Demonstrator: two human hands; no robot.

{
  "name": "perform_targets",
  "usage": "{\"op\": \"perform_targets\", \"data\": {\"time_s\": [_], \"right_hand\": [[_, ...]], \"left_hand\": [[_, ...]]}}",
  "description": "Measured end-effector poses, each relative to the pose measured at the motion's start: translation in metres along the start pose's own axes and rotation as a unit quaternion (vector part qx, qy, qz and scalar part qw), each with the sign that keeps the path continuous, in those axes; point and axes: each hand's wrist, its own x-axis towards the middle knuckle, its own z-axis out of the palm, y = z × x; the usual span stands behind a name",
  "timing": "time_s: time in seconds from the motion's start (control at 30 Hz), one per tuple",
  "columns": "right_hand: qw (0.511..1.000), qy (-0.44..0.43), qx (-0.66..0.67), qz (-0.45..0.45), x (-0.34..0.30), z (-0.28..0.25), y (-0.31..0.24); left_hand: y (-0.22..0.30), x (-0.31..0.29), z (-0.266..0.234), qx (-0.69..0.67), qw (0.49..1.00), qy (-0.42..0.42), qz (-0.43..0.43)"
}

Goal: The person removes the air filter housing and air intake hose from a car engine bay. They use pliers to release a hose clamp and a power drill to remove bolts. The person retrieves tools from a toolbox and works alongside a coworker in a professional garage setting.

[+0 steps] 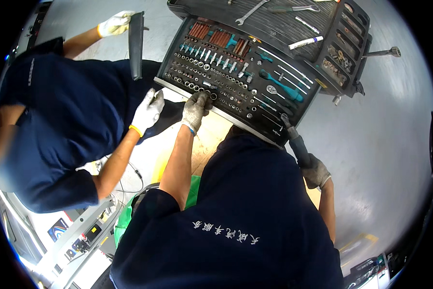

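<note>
An open tool drawer (274,130) with a dark foam insert lies in front of me. My left hand (195,113), in a soiled grey glove, reaches over its near edge with the fingers curled together. Beside those fingertips sit rows of sockets (189,85); whether a socket is pinched between them is hidden. My right hand (316,172), also gloved, is wrapped round the rear of a power ratchet (298,147) with a thick dark body. The ratchet's metal head points up beside the drawer's right corner.
Left of me a co-worker's gloved hand (149,113) hovers near the drawer, the other (116,24) holding a long dark panel (136,45). On the cabinet top lie a combination wrench (251,12) and a white marker (305,43). A side tray (339,58) holds small hardware.
</note>
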Motion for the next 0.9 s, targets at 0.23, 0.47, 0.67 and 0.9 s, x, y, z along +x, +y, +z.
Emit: {"op": "perform_targets", "data": {"time_s": [0.23,0.47,0.67,0.9], "right_hand": [[0.996,0.01,0.091,-0.009,0.006,0.016,0.019],[0.996,0.025,0.086,-0.031,0.012,0.026,0.032],[0.995,0.024,0.096,-0.025,0.012,0.028,0.036],[0.992,0.029,0.114,-0.046,0.017,0.036,0.048]], "left_hand": [[0.0,0.005,0.009,0.136,0.99,-0.036,0.031],[-0.012,0.024,-0.002,0.456,0.848,-0.047,0.266],[0.016,0.0,0.028,0.657,0.699,-0.081,0.271],[0.007,0.018,0.037,0.698,0.613,-0.171,0.328]]}}
